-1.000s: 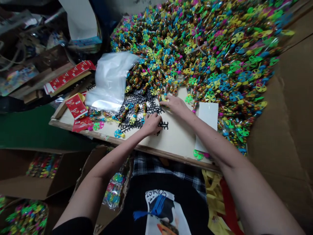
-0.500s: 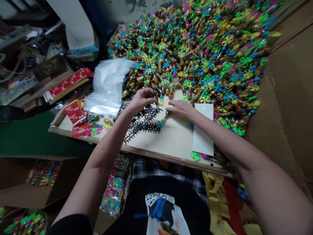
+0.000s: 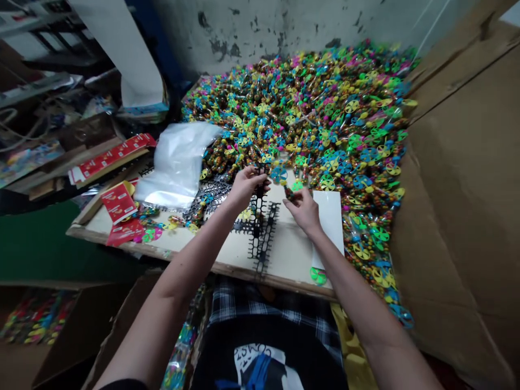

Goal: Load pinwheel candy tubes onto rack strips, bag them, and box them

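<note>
My left hand point(image 3: 248, 187) is closed on the top of a black plastic strip point(image 3: 257, 222), which hangs upright over the table. Beside it a second black strip point(image 3: 268, 233) slants down toward the front edge. My right hand point(image 3: 303, 208) pinches a small candy-filled toy point(image 3: 289, 192) at the near edge of the heap. A blue fan wheel point(image 3: 278, 173) shows just above that toy. More black strips point(image 3: 215, 189) lie left of my left hand. Under my right forearm sits a white card point(image 3: 330, 222).
A large heap of colourful fan toys point(image 3: 317, 114) covers the back and right. Clear plastic bags point(image 3: 174, 157) and red cards point(image 3: 118, 203) lie at left. A cardboard sheet point(image 3: 455, 216) stands at right, open boxes point(image 3: 60, 341) below.
My left hand has lifted a black strip from the table. My right hand has turned upward and now holds a toy near the heap. The camera view has shifted, showing more wall.
</note>
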`<action>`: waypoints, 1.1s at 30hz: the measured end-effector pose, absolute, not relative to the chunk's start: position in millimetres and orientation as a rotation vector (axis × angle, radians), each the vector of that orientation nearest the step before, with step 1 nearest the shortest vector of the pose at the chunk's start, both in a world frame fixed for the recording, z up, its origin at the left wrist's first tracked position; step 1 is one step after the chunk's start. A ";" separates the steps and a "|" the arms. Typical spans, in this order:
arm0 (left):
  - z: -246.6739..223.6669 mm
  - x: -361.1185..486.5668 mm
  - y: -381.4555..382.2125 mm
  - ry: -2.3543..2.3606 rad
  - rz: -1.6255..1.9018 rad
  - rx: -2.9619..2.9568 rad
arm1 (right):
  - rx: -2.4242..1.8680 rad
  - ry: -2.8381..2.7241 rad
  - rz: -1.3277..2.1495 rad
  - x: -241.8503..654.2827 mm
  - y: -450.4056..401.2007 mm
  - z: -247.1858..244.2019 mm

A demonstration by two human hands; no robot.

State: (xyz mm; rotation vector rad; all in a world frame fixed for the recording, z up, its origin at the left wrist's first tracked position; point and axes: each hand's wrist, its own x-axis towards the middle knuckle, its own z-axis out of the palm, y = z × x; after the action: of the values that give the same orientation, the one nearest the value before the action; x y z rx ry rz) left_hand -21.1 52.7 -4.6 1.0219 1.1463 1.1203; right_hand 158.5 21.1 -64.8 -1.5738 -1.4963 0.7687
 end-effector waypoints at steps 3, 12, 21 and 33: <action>-19.5 -20.1 71.0 1.176 1.268 1.033 | -1.614 -1.444 0.827 153.9 24.8 -74.3; -17.2 -52.9 105.0 1.178 1.787 0.853 | -1.498 -0.939 1.273 152.7 27.1 -80.8; -11.6 -105.1 119.6 1.337 1.886 0.531 | -1.343 -0.567 1.604 141.4 9.9 -62.9; 6.8 -95.0 134.4 1.123 1.910 0.544 | -1.131 -0.439 1.587 135.7 -1.2 -65.2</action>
State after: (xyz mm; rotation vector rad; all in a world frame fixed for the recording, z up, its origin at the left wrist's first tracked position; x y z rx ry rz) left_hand -95.0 134.4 6.8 0.5438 1.1232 1.9103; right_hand 135.7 -1.2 -65.2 -1.1306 -0.4385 1.5865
